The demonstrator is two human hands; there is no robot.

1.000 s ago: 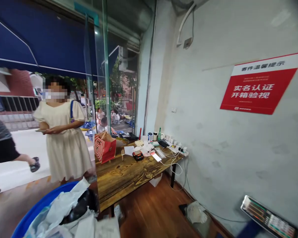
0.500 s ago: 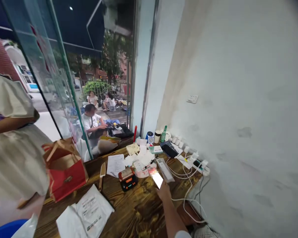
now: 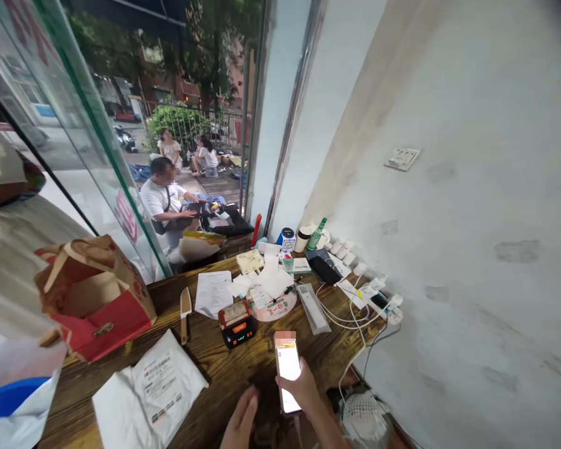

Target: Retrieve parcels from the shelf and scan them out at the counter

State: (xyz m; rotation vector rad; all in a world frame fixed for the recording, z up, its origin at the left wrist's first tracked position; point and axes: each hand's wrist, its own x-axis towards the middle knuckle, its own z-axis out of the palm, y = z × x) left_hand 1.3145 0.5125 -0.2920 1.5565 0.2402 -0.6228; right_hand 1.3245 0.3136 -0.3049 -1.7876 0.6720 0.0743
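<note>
- The right hand (image 3: 303, 391), at the bottom centre of the frame, is closed around a lit phone (image 3: 287, 371), thumb on one edge and fingers wrapped behind, holding it screen-up just above the wooden table (image 3: 243, 368).
- The left hand (image 3: 239, 425), lower and just left of the phone, is flat and open with fingers together; it holds nothing and hovers near the table's edge, close to the phone but apart from it.
- Just above the phone sits a small black-and-orange label printer (image 3: 236, 323), with a round paper fan (image 3: 275, 307) and loose papers (image 3: 214, 292) beyond it.
- A wooden-handled knife (image 3: 185, 314) lies left of the printer.
- A white mailing bag (image 3: 150, 394) lies flat at lower left of the table, and a red-and-brown paper bag (image 3: 93, 298) stands at mid left.
- White chargers and cables (image 3: 369, 299) run along the wall at the right.
- Through the glass in the upper left, a person in a white shirt (image 3: 161, 202) sits outside.
</note>
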